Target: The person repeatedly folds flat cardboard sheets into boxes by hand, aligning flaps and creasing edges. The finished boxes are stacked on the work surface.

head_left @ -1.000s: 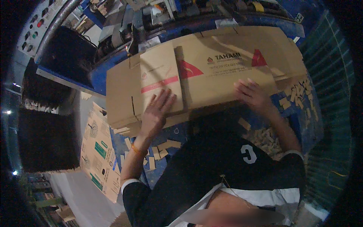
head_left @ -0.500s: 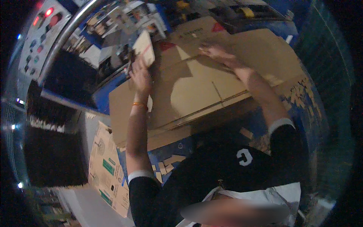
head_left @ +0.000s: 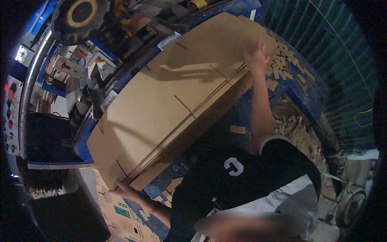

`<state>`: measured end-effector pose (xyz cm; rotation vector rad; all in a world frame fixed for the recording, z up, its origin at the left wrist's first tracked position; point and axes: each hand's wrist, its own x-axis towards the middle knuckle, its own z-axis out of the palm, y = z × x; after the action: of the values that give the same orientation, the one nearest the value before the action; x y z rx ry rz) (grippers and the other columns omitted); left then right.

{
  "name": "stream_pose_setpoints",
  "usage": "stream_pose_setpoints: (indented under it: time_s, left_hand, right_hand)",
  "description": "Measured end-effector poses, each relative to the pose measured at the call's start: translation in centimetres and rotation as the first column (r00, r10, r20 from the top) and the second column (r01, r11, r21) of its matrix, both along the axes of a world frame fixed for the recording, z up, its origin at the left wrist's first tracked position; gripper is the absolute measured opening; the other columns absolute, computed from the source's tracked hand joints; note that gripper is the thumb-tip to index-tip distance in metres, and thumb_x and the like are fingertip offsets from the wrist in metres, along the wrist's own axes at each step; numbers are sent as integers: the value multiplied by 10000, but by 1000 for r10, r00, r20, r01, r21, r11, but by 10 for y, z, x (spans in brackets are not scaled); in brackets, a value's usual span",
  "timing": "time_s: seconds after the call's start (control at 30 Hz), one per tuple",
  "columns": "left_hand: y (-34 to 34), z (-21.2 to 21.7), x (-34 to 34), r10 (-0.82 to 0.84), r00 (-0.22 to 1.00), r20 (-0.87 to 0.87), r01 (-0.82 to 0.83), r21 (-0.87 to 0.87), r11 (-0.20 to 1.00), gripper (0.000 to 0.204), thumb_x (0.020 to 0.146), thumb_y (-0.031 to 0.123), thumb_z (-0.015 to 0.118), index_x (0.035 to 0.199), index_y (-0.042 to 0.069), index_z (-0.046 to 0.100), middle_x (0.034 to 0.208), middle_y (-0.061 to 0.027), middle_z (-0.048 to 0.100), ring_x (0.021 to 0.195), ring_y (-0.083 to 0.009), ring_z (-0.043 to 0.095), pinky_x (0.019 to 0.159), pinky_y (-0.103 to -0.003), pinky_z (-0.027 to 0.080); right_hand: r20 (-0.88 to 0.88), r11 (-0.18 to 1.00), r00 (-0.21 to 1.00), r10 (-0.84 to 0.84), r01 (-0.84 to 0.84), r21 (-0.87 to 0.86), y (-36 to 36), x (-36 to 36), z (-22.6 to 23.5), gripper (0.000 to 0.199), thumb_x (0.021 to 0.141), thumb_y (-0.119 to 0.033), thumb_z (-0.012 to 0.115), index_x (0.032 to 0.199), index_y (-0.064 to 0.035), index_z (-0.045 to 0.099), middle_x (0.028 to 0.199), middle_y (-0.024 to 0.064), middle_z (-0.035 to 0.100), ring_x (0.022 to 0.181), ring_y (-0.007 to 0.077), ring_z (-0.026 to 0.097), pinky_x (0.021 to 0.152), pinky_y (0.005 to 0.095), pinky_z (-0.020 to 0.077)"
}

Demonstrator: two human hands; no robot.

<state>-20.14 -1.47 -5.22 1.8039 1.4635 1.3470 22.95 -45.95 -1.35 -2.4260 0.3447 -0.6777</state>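
Note:
A large brown cardboard sheet [head_left: 161,101] lies slanted across the blue work surface in front of me, with dark slots and a long crease near its close edge. Its near left corner is pinched in my left hand [head_left: 125,191], the thumb on top and the other fingers partly hidden. At the far right end, my right hand [head_left: 256,59] rests on the sheet's edge, its fingers spread and slightly blurred. More cardboard shows below the crease, along the side toward me.
Cardboard offcuts [head_left: 282,66] litter the blue surface at right. A printed cardboard stack [head_left: 121,211] stands at lower left. Machinery with a round dark wheel [head_left: 80,15] borders the far left, beside a control panel [head_left: 13,117]. Green corrugated sheeting [head_left: 334,52] rises at right.
My left hand has come from the far side down to the sheet's near left corner. The right hand has shifted to its right end. The view has turned, and a plain cardboard face now shows.

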Motion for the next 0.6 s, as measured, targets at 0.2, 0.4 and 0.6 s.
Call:
stream_pose_setpoints:
  time_s: [0.2,0.4,0.6]
  left_hand:
    - [-30,54,21,38,928,370,38,-197,980,740,850,283,594,1390,-77,239,1248,-305,470,1080,-345,552,844,-407,489]
    - [-21,94,25,110,980,-166,-92,113,989,608,873,193,554,1386,-33,320,1326,-264,429,1147,-305,514,870,-388,490]
    - [23,70,19,-162,830,533,192,-2,981,439,862,142,578,1234,-51,448,1188,-216,510,1050,-283,547,879,-367,481]
  right_hand:
    - [-151,993,988,13,-30,-110,-8,30,-27,681,808,-467,559,1380,-135,397,1323,165,491,1300,342,361,1076,547,190]
    - [-45,967,999,28,-39,-252,-3,26,-11,663,762,-445,624,1335,-156,454,1278,158,528,1283,387,368,1095,511,191]
    - [656,925,701,-281,15,380,-25,104,-17,623,748,-158,684,1302,-29,429,1244,195,523,1078,325,544,938,438,419]
